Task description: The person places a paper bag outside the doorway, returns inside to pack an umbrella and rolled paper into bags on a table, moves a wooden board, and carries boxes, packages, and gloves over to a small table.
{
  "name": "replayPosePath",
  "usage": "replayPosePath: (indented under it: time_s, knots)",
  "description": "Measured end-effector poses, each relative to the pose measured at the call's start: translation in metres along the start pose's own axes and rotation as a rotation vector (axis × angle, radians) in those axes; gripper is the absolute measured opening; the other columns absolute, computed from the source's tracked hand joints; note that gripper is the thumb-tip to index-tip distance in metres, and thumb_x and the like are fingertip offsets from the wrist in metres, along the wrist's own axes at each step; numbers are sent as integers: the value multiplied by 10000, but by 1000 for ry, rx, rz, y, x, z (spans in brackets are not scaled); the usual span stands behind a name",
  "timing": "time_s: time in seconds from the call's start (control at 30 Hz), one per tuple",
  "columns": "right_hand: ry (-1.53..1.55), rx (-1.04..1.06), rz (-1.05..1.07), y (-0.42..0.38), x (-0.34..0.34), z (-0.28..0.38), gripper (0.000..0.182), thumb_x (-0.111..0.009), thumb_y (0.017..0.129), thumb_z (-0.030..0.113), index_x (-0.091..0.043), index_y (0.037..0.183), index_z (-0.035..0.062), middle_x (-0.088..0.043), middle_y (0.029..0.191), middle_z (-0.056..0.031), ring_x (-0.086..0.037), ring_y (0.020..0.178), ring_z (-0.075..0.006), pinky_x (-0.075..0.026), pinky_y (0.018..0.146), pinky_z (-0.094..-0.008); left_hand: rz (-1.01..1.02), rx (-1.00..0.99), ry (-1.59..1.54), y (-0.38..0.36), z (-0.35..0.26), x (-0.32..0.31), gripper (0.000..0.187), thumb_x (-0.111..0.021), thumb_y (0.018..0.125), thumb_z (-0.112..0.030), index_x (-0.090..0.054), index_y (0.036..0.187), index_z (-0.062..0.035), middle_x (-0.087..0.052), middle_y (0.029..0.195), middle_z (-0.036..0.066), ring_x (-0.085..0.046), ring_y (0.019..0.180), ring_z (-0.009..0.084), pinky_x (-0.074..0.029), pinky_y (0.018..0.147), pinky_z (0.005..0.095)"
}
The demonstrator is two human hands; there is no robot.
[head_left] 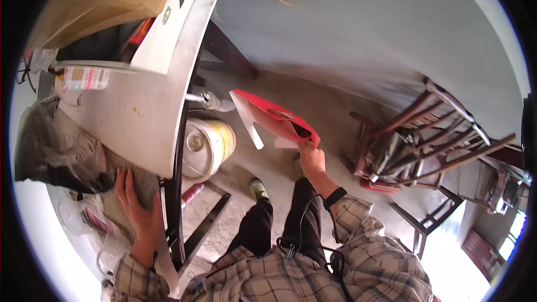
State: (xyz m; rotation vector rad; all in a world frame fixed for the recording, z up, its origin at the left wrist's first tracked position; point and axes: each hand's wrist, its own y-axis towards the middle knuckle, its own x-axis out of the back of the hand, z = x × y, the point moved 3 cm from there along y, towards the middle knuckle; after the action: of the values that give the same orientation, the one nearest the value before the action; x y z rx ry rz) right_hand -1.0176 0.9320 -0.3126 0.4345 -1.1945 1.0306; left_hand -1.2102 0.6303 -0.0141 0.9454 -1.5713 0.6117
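Observation:
My right hand (312, 159) is closed on the near corner of a red and white folded cardboard piece (274, 116), held out above the floor. The cardboard shows a red face, a white inner side and a white flap hanging down. On the left, my left hand (137, 204) lies with its fingers apart on a grey-brown surface (142, 176) at the table's side, holding nothing. Just beyond its fingertips is a dark item in clear plastic (67, 151).
A white table (134, 114) carries a cardboard box (112, 0) and a taped packet (86, 78). Beside the table stand a white bucket (204, 148) and a metal frame (204, 226). A wooden chair (436, 134) lies tipped at the right, near a stool frame (428, 223).

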Motion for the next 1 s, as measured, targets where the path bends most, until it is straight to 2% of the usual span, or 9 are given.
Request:
replayPosePath:
  time_s: [0.27,0.4,0.57,0.67,0.83,0.9,0.93,0.97,1.0]
  knots:
    - [-90,-65,-77,-144,84,-25,156,-501,756,58,-578,880,111,-603,776,-119,-639,669,-292,-533,576,-388,-94,-194,5,-12,7,6,672,-647,771,-199,-335,1330,6,-316,1339,263,-323,1242,421,-257,1030,491]
    - [-51,-129,-51,-212,127,-20,214,-498,786,56,-618,947,131,-623,818,-131,-635,703,-304,-523,608,-407,-41,-241,-32,-18,10,22,659,-658,764,-170,-341,1315,6,-354,1309,259,-348,1222,421,-281,1023,460]
    - [17,-114,-72,-272,165,-23,189,-498,795,63,-631,917,118,-624,808,-124,-632,731,-299,-522,625,-394,240,-442,-344,-47,-116,103,500,-670,735,-113,-482,1189,-18,-429,1259,192,-387,1206,370,-318,1004,437]
    - [112,-78,-114,-293,174,-38,189,-507,784,68,-628,923,108,-626,813,-120,-628,761,-301,-515,644,-398,382,-662,-350,-67,-174,53,529,-707,713,-165,-494,1177,-22,-445,1223,185,-378,1219,369,-327,1000,436]
    - [158,93,-49,-308,220,-59,223,-492,774,58,-620,953,92,-626,879,-124,-614,851,-294,-499,712,-413,337,-749,-206,-100,-244,-46,657,-785,626,-292,-509,1156,-19,-457,1168,201,-348,1222,420,-317,989,498]
    - [-3,203,-35,-318,196,-97,301,-481,767,22,-604,1028,108,-620,865,-124,-615,785,-314,-502,634,-419,381,-740,-200,-108,-272,-58,555,-776,620,-315,-557,1049,-37,-527,1044,170,-410,1153,391,-351,931,518]
    - [160,362,-305,-322,212,-98,323,-485,775,31,-589,1069,114,-617,862,-122,-611,763,-314,-495,634,-417,398,-733,-177,-114,-276,-65,472,-751,637,-325,-587,974,-38,-539,1013,169,-431,1109,383,-375,902,528]
    - [90,206,0,-315,238,-87,338,-494,789,38,-572,1105,129,-623,874,-111,-608,775,-316,-492,642,-411,243,-733,-229,-121,-275,-81,313,-699,654,-268,-617,829,-23,-560,936,170,-485,1032,364,-406,838,540]
    - [39,509,-246,-307,230,-101,326,-533,781,45,-581,1092,129,-631,884,-105,-613,780,-307,-500,648,-413,197,-694,-25,-124,-273,-91,167,-630,665,-220,-640,698,-57,-599,783,126,-576,887,315,-428,750,514]
